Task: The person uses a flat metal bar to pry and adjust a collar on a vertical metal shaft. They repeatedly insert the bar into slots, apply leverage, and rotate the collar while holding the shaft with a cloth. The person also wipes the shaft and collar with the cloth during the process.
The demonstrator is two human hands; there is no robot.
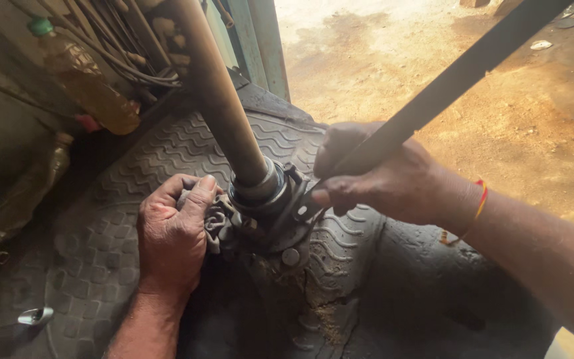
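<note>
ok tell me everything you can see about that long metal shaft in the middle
The shaft is a dull brownish-grey metal tube, slanting from the top edge down to a ringed collar and bolted flange. It looks greasy and worn. The flange end rests on a patterned rubber tyre. The left hand presses a rag against the joint; the right hand holds a dark flat bar there.

Both forearms are bare, without sleeves. The right wrist wears a thin red and yellow thread band (480,199); the left wrist wears nothing.
</note>
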